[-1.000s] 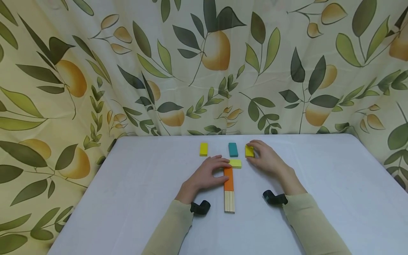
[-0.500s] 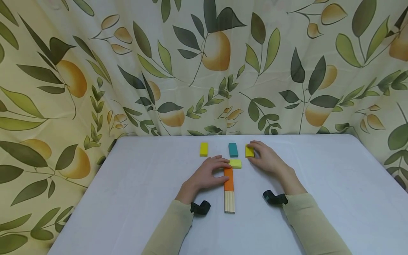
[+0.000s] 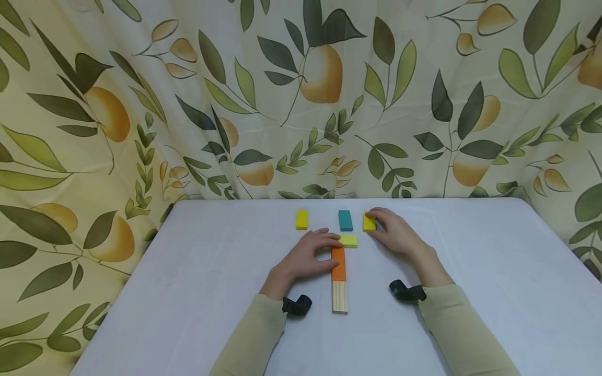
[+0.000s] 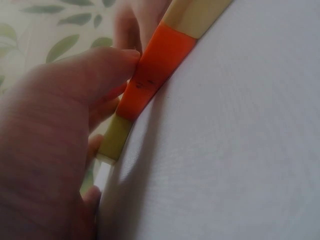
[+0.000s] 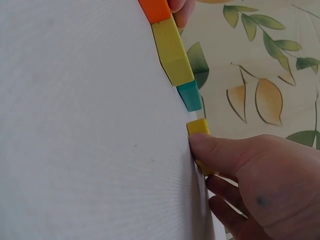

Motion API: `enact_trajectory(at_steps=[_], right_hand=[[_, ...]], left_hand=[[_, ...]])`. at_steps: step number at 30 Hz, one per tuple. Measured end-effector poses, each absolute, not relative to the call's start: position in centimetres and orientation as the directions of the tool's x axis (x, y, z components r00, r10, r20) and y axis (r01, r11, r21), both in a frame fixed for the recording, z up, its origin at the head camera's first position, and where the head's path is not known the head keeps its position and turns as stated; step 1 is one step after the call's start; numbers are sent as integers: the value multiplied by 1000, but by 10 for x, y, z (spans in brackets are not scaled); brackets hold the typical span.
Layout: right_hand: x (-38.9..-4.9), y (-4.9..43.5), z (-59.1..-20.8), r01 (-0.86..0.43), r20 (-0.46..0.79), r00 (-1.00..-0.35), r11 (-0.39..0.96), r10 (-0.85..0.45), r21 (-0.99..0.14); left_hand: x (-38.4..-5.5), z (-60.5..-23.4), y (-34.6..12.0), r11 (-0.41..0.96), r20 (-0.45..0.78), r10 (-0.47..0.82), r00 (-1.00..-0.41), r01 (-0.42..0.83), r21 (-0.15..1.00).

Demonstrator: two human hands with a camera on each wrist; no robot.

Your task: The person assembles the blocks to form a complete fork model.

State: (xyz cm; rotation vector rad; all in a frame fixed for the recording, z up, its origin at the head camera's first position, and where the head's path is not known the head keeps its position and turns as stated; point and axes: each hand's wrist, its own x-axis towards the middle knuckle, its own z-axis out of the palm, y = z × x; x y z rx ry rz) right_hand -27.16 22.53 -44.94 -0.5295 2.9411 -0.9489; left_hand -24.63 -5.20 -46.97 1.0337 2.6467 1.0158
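Note:
My right hand (image 3: 397, 235) pinches a yellow block (image 3: 369, 224) at the back of the white table. In the right wrist view the thumb lies on the near side of that block. My left hand (image 3: 308, 255) rests over a T-shaped row of flat blocks. Its thumb touches the orange block (image 3: 338, 271), and its fingertips lie on the pale yellow-green block (image 3: 349, 241) set crosswise at the top, covering that block's left part. A plain wood piece (image 3: 339, 297) with lengthwise lines continues the row towards me.
Behind the crosswise block stand a teal block (image 3: 345, 221) and, farther left, another yellow block (image 3: 302, 220). The white table (image 3: 211, 292) ends at a fruit-patterned curtain (image 3: 291, 130). Black wrist cameras (image 3: 298, 306) jut inward from both sleeves.

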Motion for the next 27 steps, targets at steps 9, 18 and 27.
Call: enact_trajectory(at_steps=[9,18,27], right_hand=[[-274,226,-451,-319,96,-941,752,-326,-577],[-274,221,-446,-328,98,-937,744,-336,-582],[-275,216,-447,-299,55,-941,742,-335,-599]], left_hand=[[-246,-472,-51,544,127,639,-759,562,623],[-246,-470,-52,548,122,633,-764,555,626],[-246,-470,-52,539,135,642,-755,569,621]])
